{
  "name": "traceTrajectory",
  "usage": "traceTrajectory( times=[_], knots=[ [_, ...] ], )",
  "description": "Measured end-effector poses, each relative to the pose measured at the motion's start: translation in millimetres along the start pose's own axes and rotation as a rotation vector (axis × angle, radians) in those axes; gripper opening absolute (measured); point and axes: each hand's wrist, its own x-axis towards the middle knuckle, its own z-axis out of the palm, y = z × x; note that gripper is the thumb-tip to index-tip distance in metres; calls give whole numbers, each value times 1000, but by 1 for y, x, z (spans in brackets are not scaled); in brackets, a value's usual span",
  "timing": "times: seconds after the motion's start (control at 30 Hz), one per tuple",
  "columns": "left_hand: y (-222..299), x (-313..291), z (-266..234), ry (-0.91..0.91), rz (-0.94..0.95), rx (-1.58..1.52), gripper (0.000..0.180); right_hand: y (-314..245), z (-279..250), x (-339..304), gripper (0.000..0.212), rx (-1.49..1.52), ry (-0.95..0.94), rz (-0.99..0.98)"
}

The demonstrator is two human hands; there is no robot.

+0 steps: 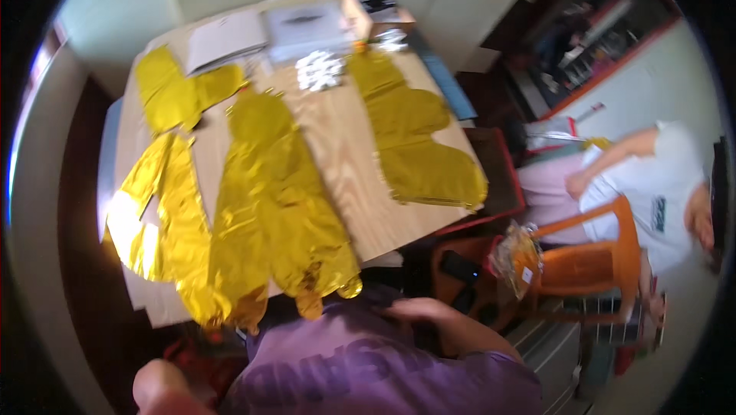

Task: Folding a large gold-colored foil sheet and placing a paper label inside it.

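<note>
From afar, I saw the nearest gold foil [287,192] ahead-left of the right hand [406,308], whose grip I couldn't tell.

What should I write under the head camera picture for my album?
Gold foil shapes lie spread over a wooden table, near a white pile.

Yellow foil balloon [280,192]: uninflated, flat, creased; lies left of table [349,158] centre, lower end reaching near edge.
</note>
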Motion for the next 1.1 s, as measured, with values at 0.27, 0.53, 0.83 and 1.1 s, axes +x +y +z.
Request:
traceTrajectory(
  times=[0.27,0.53,0.83,1.1],
  knots=[
    [68,-68,-56,-985,-1135,356,65,-84,-16,-87,42,83,614,-402],
    [74,-105,-38,-1368,-1321,256,75,-151,-52,-91,14,-523,1194,-909],
    [-13,-138,-2,-1310,-1142,126,53,-181,-107,-37,37,-866,1279,-931],
    [-35,-195,3,-1360,-1094,139,53,-187,-115,-22,42,-939,1233,-884]
  ],
)
